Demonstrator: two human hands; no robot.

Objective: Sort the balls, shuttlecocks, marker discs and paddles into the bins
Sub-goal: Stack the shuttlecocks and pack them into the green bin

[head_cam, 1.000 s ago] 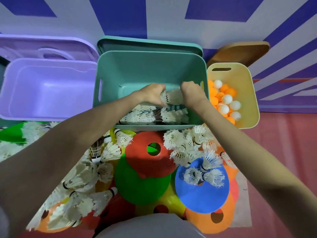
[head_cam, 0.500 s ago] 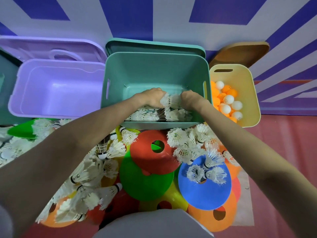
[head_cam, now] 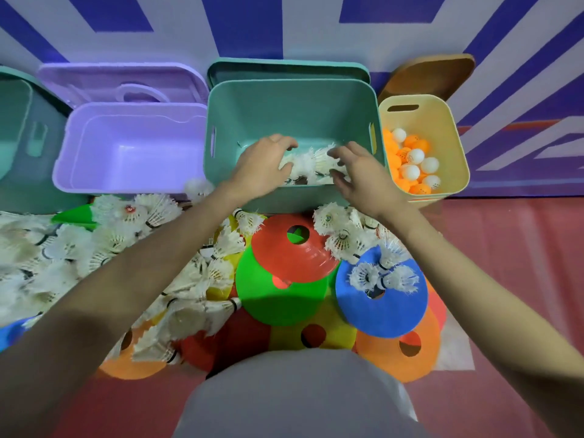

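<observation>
Both my hands are inside the teal bin (head_cam: 284, 109). My left hand (head_cam: 260, 167) and my right hand (head_cam: 363, 178) sit on either side of a bunch of white shuttlecocks (head_cam: 308, 164) lying in the bin, fingers loosened and spread, touching the feathers. Many more shuttlecocks (head_cam: 94, 248) lie in a heap on the floor at the left, and a few (head_cam: 379, 276) rest on a blue marker disc (head_cam: 379, 311). Red (head_cam: 290, 257), green (head_cam: 278, 301) and orange (head_cam: 404, 358) discs overlap in front of the bin.
A purple bin (head_cam: 126, 153) stands to the left of the teal one. At the right, a yellow bin (head_cam: 423, 104) holds orange and white balls (head_cam: 414, 156). A dark teal bin (head_cam: 19, 137) is at the far left. Lids lean on the striped wall behind.
My hands gripped the bunch of shuttlecocks together above the bin; now they have lowered it, parted slightly and loosened their fingers.
</observation>
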